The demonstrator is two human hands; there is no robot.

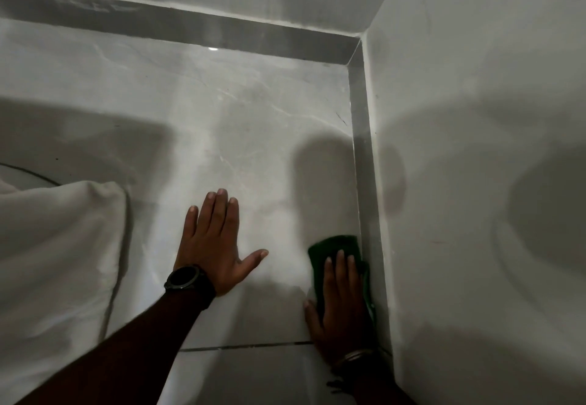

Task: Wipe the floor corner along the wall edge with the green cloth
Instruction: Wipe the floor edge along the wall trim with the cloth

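The green cloth (336,244) lies flat on the grey marble floor (241,125), pressed against the skirting (364,157) of the right wall. My right hand (342,306) rests palm down on the cloth, fingers together, covering most of it. My left hand (211,246) lies flat on the bare floor to the left, fingers spread, with a black watch on the wrist. The floor corner (355,52) where the two walls meet is farther ahead, up and right of the cloth.
White fabric (57,246), like bedding, hangs down at the left edge. The right wall (475,151) stands close beside my right hand. The back wall's skirting (190,24) runs across the top. A grout line (247,346) crosses the floor near my wrists.
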